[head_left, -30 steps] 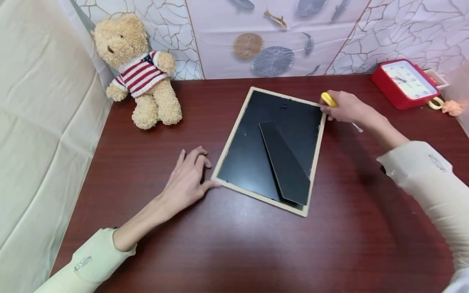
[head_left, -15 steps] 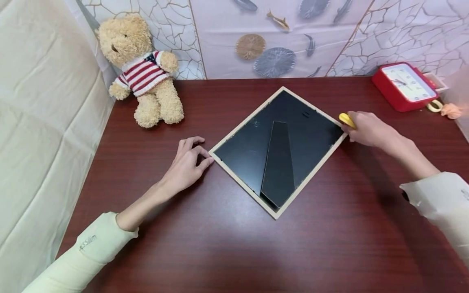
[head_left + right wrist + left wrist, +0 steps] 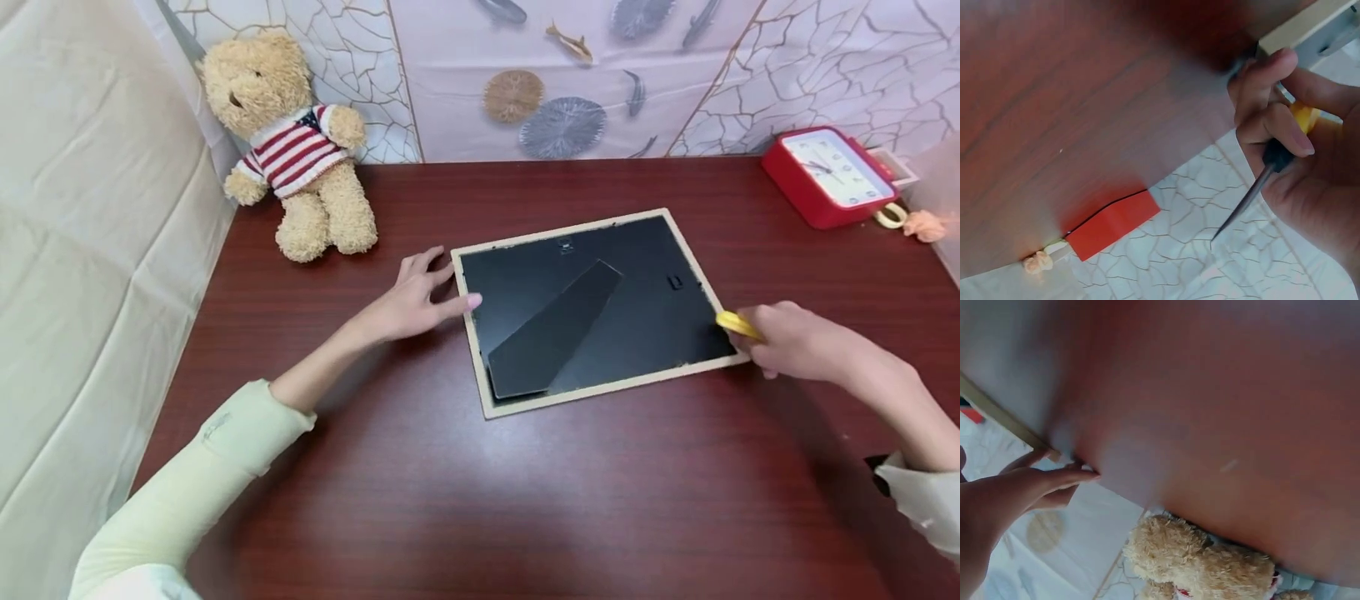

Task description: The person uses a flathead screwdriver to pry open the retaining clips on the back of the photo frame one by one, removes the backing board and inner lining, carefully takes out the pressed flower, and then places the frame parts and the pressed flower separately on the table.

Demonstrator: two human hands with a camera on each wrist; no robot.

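Note:
A picture frame [image 3: 559,404] with a pale wooden rim and black backing lies face down on the table. A black easel-back stand [image 3: 555,333] sits on its backing. My left hand [image 3: 417,307] touches the frame's left side, thumb over the rim, other fingers fairly straight beside the far left corner. My right hand [image 3: 797,337] holds a screwdriver with a yellow handle [image 3: 738,325] at the near right corner. In the right wrist view, curled fingers wrap the screwdriver's handle while its thin dark shaft [image 3: 1244,206] points away from the frame. Those fingers also touch the frame's corner.
A teddy bear [image 3: 318,167] in a striped sweater sits at the back left against the wall. A red alarm clock [image 3: 828,177] stands at the back right, with a peach flower-like piece [image 3: 924,226] beside it. Light fabric [image 3: 97,208] borders the table's left side.
The frame has turned clockwise on the table, from upright-slanted to lying sideways. My right hand has come nearer along with its corner; my left hand has moved farther away.

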